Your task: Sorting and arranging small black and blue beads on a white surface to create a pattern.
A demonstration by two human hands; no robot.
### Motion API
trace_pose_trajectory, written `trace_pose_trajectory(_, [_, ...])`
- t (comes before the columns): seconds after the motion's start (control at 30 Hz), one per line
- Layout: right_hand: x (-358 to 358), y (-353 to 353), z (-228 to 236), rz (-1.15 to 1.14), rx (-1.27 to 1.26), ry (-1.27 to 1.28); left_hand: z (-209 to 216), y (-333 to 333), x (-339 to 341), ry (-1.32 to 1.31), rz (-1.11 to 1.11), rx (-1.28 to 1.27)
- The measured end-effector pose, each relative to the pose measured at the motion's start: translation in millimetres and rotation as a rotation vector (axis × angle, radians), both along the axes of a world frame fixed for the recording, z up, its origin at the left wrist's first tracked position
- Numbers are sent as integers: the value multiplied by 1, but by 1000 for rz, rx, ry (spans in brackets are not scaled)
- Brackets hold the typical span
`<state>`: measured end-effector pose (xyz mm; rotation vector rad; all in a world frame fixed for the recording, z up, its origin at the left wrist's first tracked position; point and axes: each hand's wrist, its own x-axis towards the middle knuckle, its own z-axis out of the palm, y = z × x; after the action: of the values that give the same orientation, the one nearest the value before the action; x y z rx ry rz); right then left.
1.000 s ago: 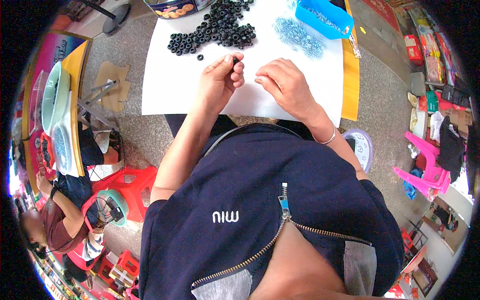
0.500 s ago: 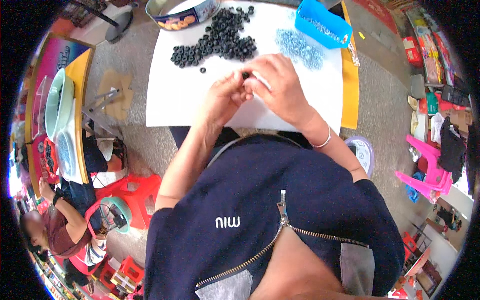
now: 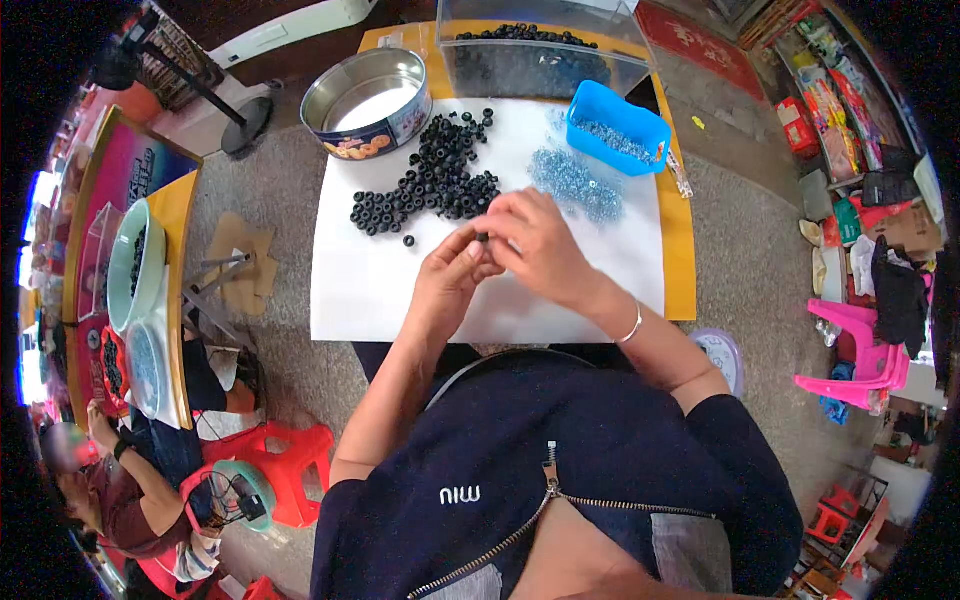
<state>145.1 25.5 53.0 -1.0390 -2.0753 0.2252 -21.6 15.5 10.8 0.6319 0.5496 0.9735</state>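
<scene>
My left hand (image 3: 449,278) and my right hand (image 3: 541,246) meet above the white sheet (image 3: 370,295), fingertips together. Pinched between them is a small black ring-shaped piece (image 3: 482,237); the fingers cover most of it, and I cannot make out whether a second piece is with it. Just beyond the hands lies a heap of similar black rings (image 3: 440,165), with one loose ring (image 3: 409,241) apart from it. To the right is a spread of tiny clear-bluish pieces (image 3: 580,185), and behind them a blue tray (image 3: 640,130) holds more of these.
A round tin (image 3: 415,112) stands at the back left. Behind the sheet, a clear bin (image 3: 545,75) holds more black rings. At the left, a person (image 3: 140,480) sits by another table with a pale green basin (image 3: 150,265). A pink stool (image 3: 860,350) is at the right.
The view has shifted so the table sits lower, bringing the clear bin and the whole tin into sight. Both hands still hold the black ring in nearly the same pose.
</scene>
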Motion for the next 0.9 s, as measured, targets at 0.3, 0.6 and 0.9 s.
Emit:
trace_pose_trajectory(0.3, [59, 155, 73, -416, 38, 165, -2, -5, -48, 575, 272, 30])
trace_pose_trajectory(0.6, [64, 107, 36, -258, 80, 13, -19, 16, -73, 1381, 522, 445])
trace_pose_trajectory(0.9, [98, -8, -41, -435, -205, 126, -18, 19, -58, 1578, 386, 741])
